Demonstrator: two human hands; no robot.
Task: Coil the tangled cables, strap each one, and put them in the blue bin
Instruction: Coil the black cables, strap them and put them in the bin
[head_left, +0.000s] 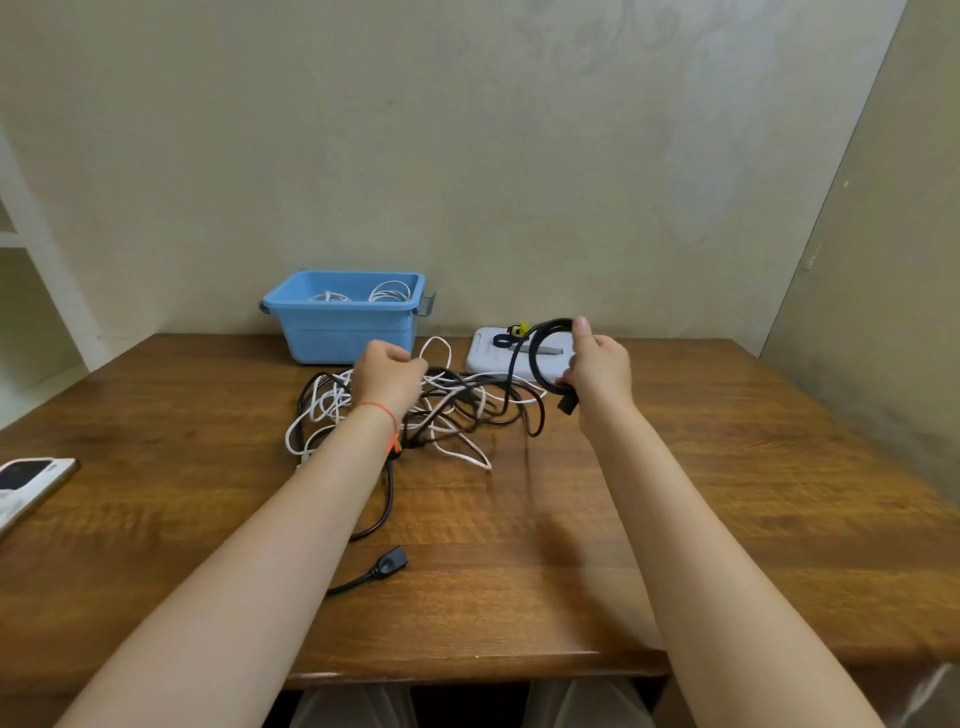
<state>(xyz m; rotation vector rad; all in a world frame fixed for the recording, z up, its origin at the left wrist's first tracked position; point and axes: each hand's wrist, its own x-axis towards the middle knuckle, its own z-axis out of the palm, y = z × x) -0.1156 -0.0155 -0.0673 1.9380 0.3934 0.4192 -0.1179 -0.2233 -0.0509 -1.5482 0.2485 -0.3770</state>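
Right hand (597, 366) grips black coil (545, 353) above desk (675, 493); left hand (389, 374) curled in tangle (415, 410), grip unclear. Risk: hard pull tightens knots, drags white cables. Bin (343, 322) behind.

Cable tangle (415, 410) before bin (345, 332) (tray (498, 364) right).

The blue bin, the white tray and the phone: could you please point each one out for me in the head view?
blue bin (347, 332): head view, on its front wall.
white tray (485, 358): head view, on a bare part of its left side.
phone (31, 480): head view, on its back, at the table's left edge.
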